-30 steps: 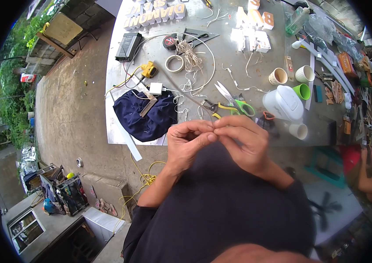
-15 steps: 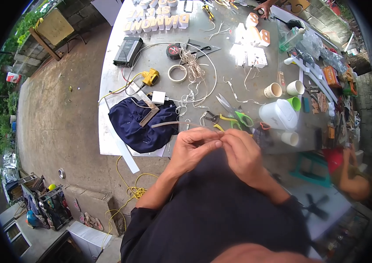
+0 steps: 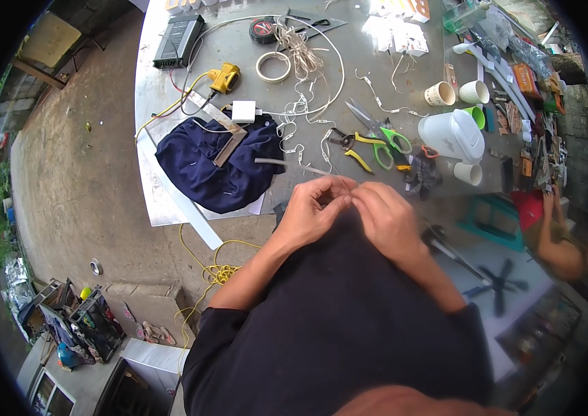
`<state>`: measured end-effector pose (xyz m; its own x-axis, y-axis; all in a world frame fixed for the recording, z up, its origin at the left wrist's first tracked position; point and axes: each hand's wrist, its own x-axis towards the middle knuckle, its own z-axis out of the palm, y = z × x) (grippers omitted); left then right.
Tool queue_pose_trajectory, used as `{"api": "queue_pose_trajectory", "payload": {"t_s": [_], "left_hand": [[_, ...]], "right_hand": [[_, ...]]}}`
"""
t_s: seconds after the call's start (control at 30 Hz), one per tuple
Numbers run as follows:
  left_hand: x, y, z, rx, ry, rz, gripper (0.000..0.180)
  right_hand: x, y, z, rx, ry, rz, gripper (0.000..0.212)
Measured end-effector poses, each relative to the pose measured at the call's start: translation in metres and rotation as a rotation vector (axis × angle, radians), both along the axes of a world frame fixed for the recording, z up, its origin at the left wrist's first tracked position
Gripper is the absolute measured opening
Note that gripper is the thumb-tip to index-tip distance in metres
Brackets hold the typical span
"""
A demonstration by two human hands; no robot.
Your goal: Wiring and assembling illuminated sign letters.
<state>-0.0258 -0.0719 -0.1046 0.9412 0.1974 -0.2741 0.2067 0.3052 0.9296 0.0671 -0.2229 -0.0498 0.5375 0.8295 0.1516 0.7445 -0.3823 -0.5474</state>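
Both hands meet in front of my chest at the near edge of the table. Between the fingertips of my left hand point(image 3: 315, 211) and my right hand point(image 3: 385, 218) is a thin, pale electrical wire point(image 3: 283, 163). Its loose end sticks out to the left, over the table. All fingers are curled in a pinch; the part between them is mostly hidden. Just beyond lie yellow-handled wire cutters point(image 3: 358, 159) and green-handled scissors point(image 3: 385, 142). A dark blue cloth point(image 3: 204, 173) lies to the left, with a metal square point(image 3: 231, 145) on top.
A string of small LED modules point(image 3: 301, 104), a tape roll point(image 3: 273, 67), a yellow plug adapter point(image 3: 225, 78) and a black power supply point(image 3: 179, 41) lie on the metal table point(image 3: 370, 76). Cups point(image 3: 439, 93) and a white container point(image 3: 451, 134) stand right. Another person point(image 3: 561, 243) is at far right.
The view has tilted, so the table's things sit higher in the picture and the far letters are partly cut off. Both hands keep their pinch on the wire, shifted slightly.
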Motion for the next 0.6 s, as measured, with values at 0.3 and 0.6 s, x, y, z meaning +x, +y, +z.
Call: {"api": "queue_pose_trajectory", "payload": {"t_s": [0.3, 0.6], "left_hand": [[0.002, 0.003, -0.009, 0.212, -0.019, -0.191, 0.037], [0.0, 0.017, -0.023, -0.062, 0.021, -0.209, 0.041]], "right_hand": [[-0.003, 0.001, -0.018, -0.15, -0.126, 0.131, 0.012], [-0.008, 0.019, -0.027, -0.098, -0.142, 0.187, 0.025]]}}
